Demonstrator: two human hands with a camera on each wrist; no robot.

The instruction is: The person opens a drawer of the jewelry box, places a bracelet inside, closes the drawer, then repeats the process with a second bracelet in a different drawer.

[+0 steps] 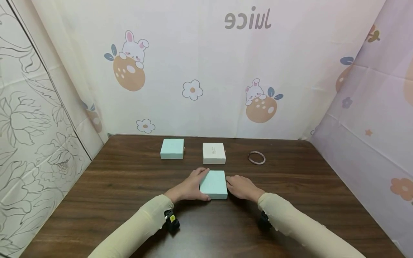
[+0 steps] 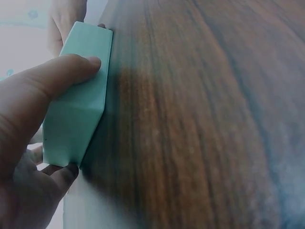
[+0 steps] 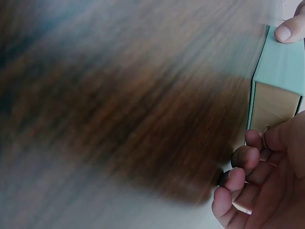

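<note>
A mint-green drawer box point(image 1: 213, 185) lies flat on the table in front of me. My left hand point(image 1: 191, 185) grips it from the left, thumb point(image 2: 78, 68) along the near side and the other fingers round the far side. At the right end my right hand point(image 1: 242, 187) has its thumb and forefinger pinched together on a small pull loop point(image 3: 266, 130). The loop is mostly hidden by those fingers. In the right wrist view, the tan drawer face point(image 3: 272, 105) sits inside the green sleeve, and the other fingers curl beside it.
Behind the held box stand another mint-green box point(image 1: 172, 148) and a white box point(image 1: 214, 153), each with a small pull on its right side. A pinkish bangle point(image 1: 256, 157) lies to their right. Printed curtains point(image 1: 193, 53) border the dark wooden table point(image 1: 129, 172).
</note>
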